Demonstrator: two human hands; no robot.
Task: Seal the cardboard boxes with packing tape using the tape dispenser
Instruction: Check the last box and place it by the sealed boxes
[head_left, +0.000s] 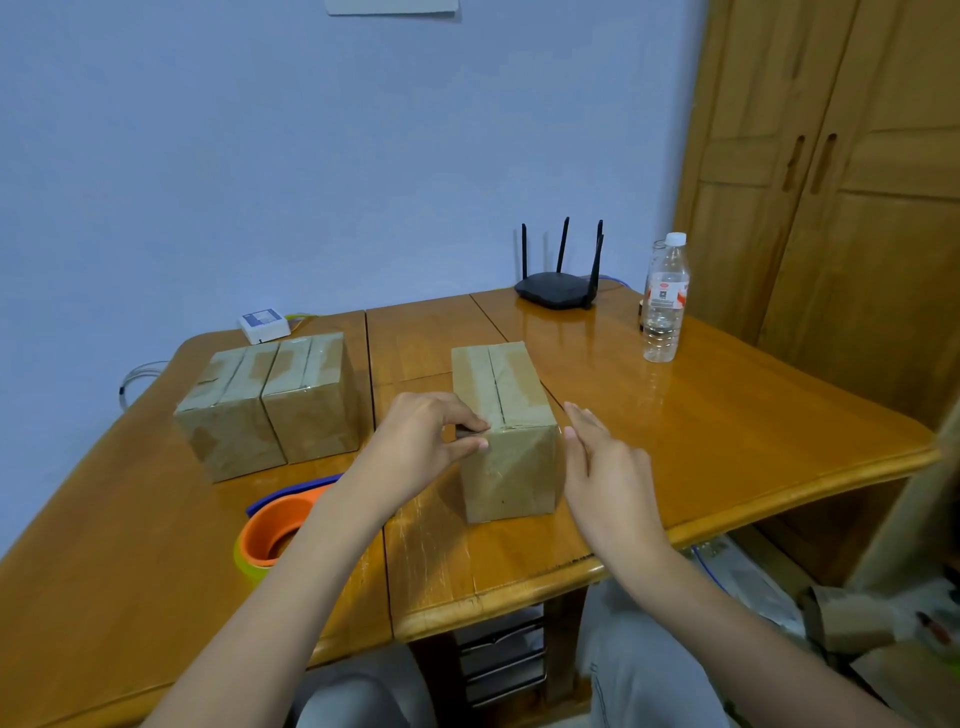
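Brown cardboard box with a taped top seam (506, 431): stands upright on the glossy wooden table (727, 415), near its front edge, directly before the person.

Left hand (423, 441): at the box's near upper left corner; thumb and forefinger curled and pressed together on the top edge, apparently pinching the tape end there, though the tape itself is too clear to make out.

Right hand (597, 462): just beside the box's right face, fingers straight and slightly spread, holding nothing; contact with the box cannot be told.

Two further brown cardboard boxes, tape over their tops (270, 400): side by side and touching, on the left half of the table, well apart from the first.

Orange and blue plastic tape dispenser with a yellowish roll (275, 525): lies on the table under the left forearm, partly hidden by it.

Black router with four aerials (558, 291): far edge of table.

Clear plastic water bottle, white cap (665, 306): upright, right of router.

Small white box-shaped device (264, 325): behind the paired boxes.

Wooden wardrobe (857, 182): right.
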